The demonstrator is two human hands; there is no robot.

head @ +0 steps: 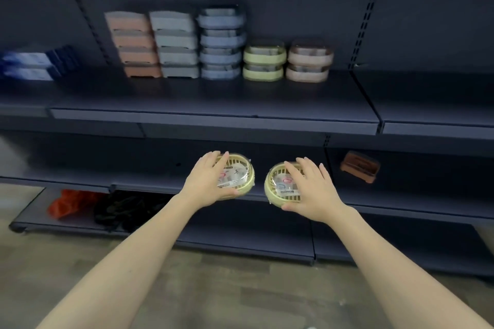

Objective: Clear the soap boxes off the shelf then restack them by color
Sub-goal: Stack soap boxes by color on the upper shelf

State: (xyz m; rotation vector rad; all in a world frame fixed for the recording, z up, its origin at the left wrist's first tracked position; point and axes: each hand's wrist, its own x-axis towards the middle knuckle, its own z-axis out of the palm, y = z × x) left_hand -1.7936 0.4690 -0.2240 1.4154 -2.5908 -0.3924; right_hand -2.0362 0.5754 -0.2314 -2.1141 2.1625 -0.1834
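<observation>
1. The yellow soap boxes look light, stiff and a little slick under their clear wrap, so gripping across the rims suits them
2. The left hand (207, 179) grips one yellow box (238, 175) and the right hand (311, 189) grips another (278, 187), fingers curled over each, at the lower shelf (401, 200)
3. Both are oval, slatted, with printed labels, though blur probably hides detail; the yellow stack (263, 63) sits above
</observation>
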